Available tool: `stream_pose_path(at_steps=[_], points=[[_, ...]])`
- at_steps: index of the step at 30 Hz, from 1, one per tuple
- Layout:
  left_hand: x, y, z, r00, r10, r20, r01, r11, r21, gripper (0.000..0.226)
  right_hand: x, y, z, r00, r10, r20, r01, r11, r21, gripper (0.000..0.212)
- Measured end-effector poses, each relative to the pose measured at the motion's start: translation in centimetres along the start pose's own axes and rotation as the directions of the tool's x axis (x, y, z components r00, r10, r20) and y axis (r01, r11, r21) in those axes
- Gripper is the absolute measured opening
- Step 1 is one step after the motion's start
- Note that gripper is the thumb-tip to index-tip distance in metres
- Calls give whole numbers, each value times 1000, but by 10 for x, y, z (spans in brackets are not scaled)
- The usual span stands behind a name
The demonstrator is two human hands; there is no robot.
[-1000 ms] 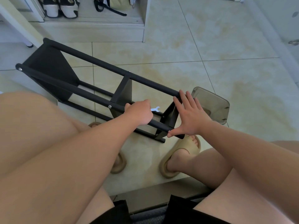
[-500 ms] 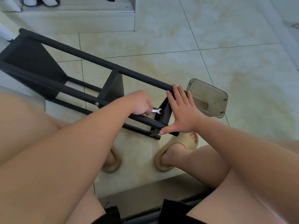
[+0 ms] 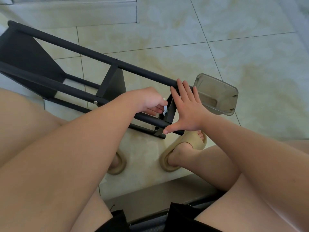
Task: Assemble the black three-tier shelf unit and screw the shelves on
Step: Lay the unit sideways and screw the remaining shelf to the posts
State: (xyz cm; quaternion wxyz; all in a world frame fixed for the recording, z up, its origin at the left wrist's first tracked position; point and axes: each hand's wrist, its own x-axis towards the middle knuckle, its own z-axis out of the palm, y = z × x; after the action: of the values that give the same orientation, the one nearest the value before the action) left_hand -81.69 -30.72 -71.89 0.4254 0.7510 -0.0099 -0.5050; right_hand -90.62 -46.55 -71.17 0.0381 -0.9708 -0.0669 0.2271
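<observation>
Lying on its side on the tile floor [image 3: 234, 47], the black shelf unit [image 3: 115, 82] runs away to the far left: four round poles [image 3: 83, 47] with three flat panels [image 3: 25, 52] between them. The left hand [image 3: 148, 101] pinches a small silver wrench [image 3: 164, 110] at the end panel. The right hand [image 3: 187, 111], fingers straight and spread, presses flat on that panel, thumb on the near pole.

Matt black shelf unit [image 3: 113, 84], glossy floor tiles [image 3: 250, 64]
</observation>
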Motion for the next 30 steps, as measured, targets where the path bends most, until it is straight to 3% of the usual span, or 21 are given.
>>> stream_pose_path(at_steps=[2, 9, 13, 18, 30], points=[[-1, 1, 3, 999, -18, -28, 17, 998, -57, 21, 0, 0, 0, 1000, 3, -1, -3, 1000, 1, 158], [-5, 5, 12, 990, -13, -140, 16, 1000, 19, 13, 0, -2, -1, 1000, 10, -3, -10, 1000, 8, 157], [-8, 10, 16, 989, -35, -144, 34, 999, -7, 16, 0, -2, -1, 1000, 13, -8, -13, 1000, 10, 157], [-8, 11, 17, 989, 9, -148, -17, 999, -51, 4, 1, -3, 0, 1000, 11, -15, -11, 1000, 4, 156], [-11, 15, 13, 998, -27, -59, 37, 984, 176, 21, 0, -5, -2, 1000, 10, -15, -10, 1000, 17, 156]])
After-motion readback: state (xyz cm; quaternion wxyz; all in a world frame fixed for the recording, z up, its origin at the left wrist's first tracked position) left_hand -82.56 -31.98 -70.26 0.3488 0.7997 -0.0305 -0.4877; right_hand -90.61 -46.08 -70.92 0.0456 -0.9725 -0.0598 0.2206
